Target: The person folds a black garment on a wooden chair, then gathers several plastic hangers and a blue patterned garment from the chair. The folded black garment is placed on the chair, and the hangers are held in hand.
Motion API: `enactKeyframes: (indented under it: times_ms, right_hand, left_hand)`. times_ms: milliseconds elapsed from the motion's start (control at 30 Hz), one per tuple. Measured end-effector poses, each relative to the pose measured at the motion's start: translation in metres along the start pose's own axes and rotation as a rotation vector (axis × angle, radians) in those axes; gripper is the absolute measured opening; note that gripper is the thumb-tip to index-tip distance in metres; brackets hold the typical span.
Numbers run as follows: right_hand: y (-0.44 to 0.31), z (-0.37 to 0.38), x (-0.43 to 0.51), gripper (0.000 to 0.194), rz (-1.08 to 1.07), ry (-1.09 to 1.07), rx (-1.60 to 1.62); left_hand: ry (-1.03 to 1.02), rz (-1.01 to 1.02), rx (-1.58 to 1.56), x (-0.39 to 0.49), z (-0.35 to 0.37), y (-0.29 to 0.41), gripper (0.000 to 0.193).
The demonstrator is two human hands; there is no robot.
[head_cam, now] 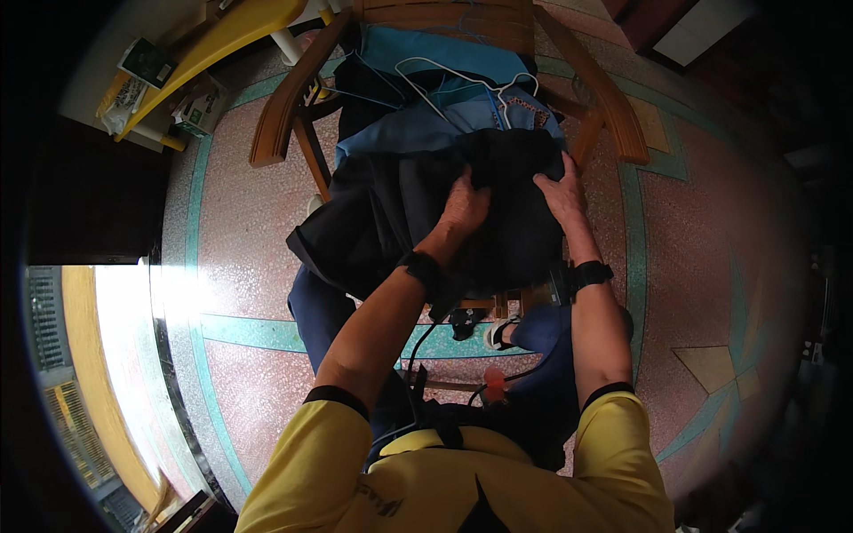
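Observation:
A black cloth garment (393,206) lies over my lap and the front of a wooden armchair. My left hand (466,203) presses on its middle, fingers curled into the fabric. At the garment's right edge is my right hand (565,190), thumb on the cloth and fingers along the edge; how firmly it grips does not show. Beyond the black cloth lie a blue garment (406,130) and a teal cloth (440,53). A white wire hanger (426,60) and several blue hangers rest on these clothes.
The chair's wooden armrests (300,86) (603,86) flank the clothes. A yellow-topped table (233,46) stands at the upper left, with a small box (200,110) beside it. Black cables run from my wrist straps toward my waist. Bright light falls through a doorway at the left.

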State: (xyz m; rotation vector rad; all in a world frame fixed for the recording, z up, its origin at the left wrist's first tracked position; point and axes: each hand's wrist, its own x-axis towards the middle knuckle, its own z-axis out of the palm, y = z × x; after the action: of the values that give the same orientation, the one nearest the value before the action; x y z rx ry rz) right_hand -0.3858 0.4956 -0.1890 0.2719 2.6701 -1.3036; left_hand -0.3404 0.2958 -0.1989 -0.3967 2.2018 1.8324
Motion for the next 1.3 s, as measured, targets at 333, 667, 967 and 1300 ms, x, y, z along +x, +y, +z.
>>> enactKeyframes:
  times_ms: [333,667,967,1300]
  right_hand:
    - [-0.045,0.066,-0.027,0.060,-0.699,0.121,-0.443]
    - [-0.022,0.111,-0.010,0.050,-0.887,0.109,-0.512]
    - [-0.039,0.110,-0.019,0.052,-0.735,0.055,-0.428]
    - [-0.063,0.128,-0.093,0.086,-0.630,0.050,-0.451]
  left_hand:
    - [0.016,0.155,0.104,-0.007,-0.003,-0.023,0.066]
    - [0.004,0.142,0.094,-0.053,-0.045,0.001,0.083]
    - [0.265,0.514,0.690,-0.133,-0.104,0.017,0.065]
    - [0.604,-0.066,0.463,-0.149,-0.235,-0.058,0.104]
